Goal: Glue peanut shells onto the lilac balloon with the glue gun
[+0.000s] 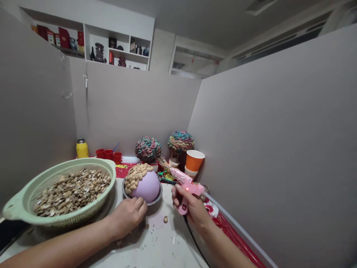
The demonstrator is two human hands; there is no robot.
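My right hand is wrapped round the handle of a pink hot glue gun, whose red light is lit and whose nozzle points up and left. A purple balloon sits in a round metal bowl. Tan peanut shells cover its upper left part, and the rest is bare. At the bowl's near rim is my left hand, its fingers curled in; whatever they hold is hidden. One loose shell lies on the table between my hands.
A green colander full of shell halves stands left. Behind are red cups, a yellow bottle, two colourful shell-covered balls and an orange paper cup. A cord trails from the glue gun. Grey partitions enclose the table.
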